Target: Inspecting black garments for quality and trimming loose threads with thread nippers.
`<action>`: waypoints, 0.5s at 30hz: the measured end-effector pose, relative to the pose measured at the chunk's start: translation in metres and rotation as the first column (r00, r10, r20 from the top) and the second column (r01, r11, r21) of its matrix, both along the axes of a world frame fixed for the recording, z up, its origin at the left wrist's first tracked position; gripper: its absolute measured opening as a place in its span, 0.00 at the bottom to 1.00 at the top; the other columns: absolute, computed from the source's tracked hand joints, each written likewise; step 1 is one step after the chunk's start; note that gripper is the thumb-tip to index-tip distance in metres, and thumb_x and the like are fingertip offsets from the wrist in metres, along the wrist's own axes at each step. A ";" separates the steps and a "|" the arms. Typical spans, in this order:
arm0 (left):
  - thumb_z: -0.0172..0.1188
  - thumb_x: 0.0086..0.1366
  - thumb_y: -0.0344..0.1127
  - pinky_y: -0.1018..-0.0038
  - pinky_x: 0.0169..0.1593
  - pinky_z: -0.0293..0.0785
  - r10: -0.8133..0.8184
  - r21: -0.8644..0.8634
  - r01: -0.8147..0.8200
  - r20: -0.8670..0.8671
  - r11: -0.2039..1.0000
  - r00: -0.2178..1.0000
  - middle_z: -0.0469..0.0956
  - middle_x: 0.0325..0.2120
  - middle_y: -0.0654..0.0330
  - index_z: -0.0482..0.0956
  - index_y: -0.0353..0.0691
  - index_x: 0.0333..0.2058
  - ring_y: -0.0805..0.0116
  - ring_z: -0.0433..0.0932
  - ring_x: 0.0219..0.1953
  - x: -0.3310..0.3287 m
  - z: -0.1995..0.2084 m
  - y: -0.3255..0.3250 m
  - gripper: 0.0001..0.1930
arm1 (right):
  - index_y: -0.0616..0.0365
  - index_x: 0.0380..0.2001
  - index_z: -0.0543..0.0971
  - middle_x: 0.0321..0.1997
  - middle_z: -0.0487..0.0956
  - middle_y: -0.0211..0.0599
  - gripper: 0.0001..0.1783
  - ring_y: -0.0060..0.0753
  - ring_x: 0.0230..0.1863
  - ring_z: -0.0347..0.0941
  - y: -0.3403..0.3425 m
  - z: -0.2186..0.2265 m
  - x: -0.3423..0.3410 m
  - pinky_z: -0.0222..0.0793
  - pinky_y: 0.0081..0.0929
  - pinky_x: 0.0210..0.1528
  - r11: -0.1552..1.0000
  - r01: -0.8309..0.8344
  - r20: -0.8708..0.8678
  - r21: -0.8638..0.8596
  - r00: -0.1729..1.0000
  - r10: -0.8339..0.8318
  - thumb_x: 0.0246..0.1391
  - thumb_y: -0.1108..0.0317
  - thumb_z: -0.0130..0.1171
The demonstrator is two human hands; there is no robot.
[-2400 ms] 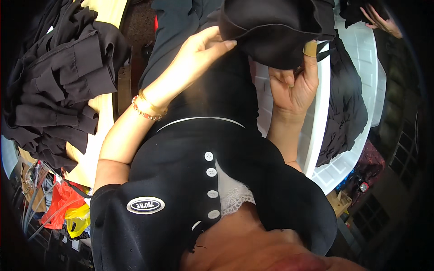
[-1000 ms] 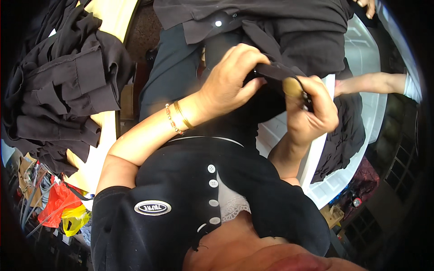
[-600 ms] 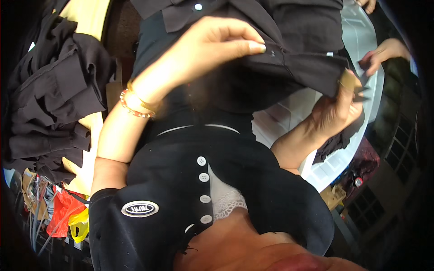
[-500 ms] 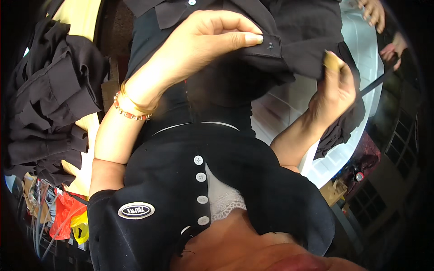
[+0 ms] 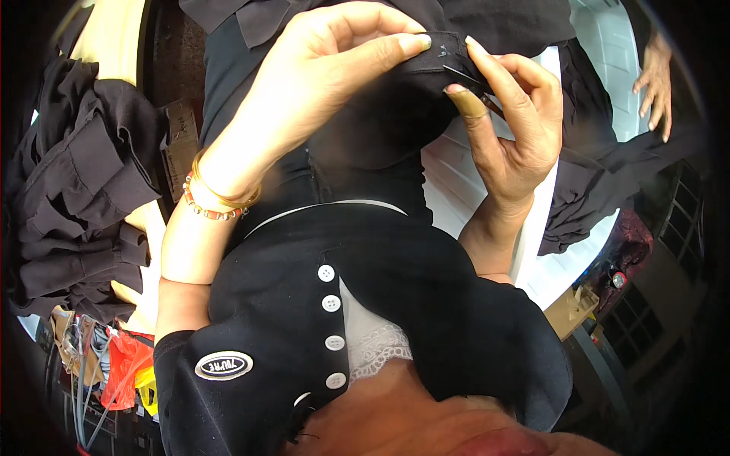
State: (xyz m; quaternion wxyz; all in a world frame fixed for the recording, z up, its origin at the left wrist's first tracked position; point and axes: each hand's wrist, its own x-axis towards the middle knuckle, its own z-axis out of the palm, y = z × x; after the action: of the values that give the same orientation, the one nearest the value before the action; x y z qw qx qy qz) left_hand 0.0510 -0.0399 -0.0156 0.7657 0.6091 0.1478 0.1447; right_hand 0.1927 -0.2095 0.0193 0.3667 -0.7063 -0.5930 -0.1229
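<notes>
Left hand (image 5: 334,64): thumb and fingers pinching the end of a dark fabric band (image 5: 430,61), up near the top of my view. Pale thread tuft (image 5: 443,52) on the band. Dark garment (image 5: 521,21) lies just beyond it, across my legs. Right hand (image 5: 525,125): gripping small dark snips (image 5: 464,77), tips pointed at the band (can't tell if they touch it). Tan cover (image 5: 473,106) on that thumb. To my right, white bin (image 5: 597,26) with dark cloth (image 5: 587,95); co-worker's hand (image 5: 656,87) near it, fingers spread. To my left, dark garments (image 5: 95,163) heaped on a pale yellow board (image 5: 114,34).
</notes>
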 end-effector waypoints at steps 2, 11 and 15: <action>0.60 0.68 0.33 0.83 0.51 0.71 -0.004 0.004 0.004 0.000 1.000 1.000 0.82 0.39 0.63 0.82 0.37 0.46 0.78 0.79 0.43 0.001 0.004 -0.004 0.11 | 0.53 0.43 0.86 0.34 0.78 0.34 0.22 0.26 0.31 0.72 -0.001 -0.001 0.000 0.68 0.18 0.29 1.000 0.015 0.001 0.005 1.000 -0.015 0.39 0.69 0.76; 0.60 0.67 0.31 0.84 0.51 0.72 0.020 0.025 -0.020 0.006 0.999 1.000 0.82 0.40 0.63 0.82 0.35 0.46 0.78 0.80 0.44 0.007 0.014 -0.016 0.11 | 0.54 0.43 0.86 0.30 0.77 0.33 0.22 0.27 0.29 0.70 -0.003 -0.005 -0.004 0.66 0.20 0.28 0.998 0.063 -0.051 -0.005 0.997 -0.064 0.39 0.71 0.76; 0.60 0.67 0.31 0.84 0.51 0.72 0.020 0.029 -0.021 0.024 0.999 1.000 0.82 0.40 0.63 0.81 0.35 0.47 0.78 0.80 0.43 0.005 0.011 -0.015 0.11 | 0.54 0.43 0.86 0.30 0.77 0.33 0.20 0.25 0.29 0.71 -0.002 -0.009 -0.004 0.66 0.19 0.28 0.999 0.043 -0.084 0.022 0.996 -0.041 0.41 0.71 0.75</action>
State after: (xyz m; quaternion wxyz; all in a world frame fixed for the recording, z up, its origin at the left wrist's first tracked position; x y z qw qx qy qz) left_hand 0.0559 -0.0545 -0.0050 0.7569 0.6167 0.1431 0.1618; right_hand 0.1886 -0.2110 0.0105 0.3969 -0.7188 -0.5605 -0.1080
